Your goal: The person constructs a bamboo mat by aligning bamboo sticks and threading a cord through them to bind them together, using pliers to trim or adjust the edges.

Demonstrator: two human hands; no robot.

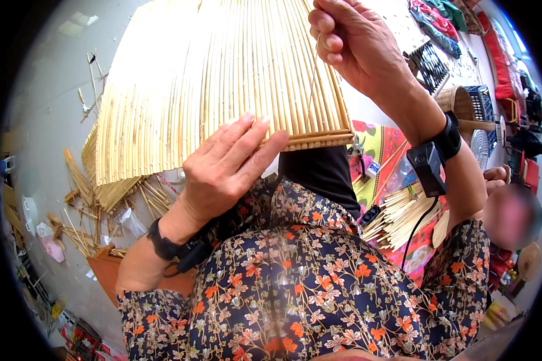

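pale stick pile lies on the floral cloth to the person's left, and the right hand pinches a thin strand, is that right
Wrong side: the head view shows the pale stick pile on the floral cloth to the person's right. The right hand does pinch a thin strand.

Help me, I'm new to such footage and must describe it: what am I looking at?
There is no machine here, just a person's two bare hands. A wide fisheye camera on the head looks down, so the picture is round and edges bend. The left hand lies over the near edge of a panel of thin, pale sticks. The right hand, raised at upper right, has a thin strand in its grip. On the floor at left lie loose sticks; at right, a pile of pale sticks rests on a colourful sheet.
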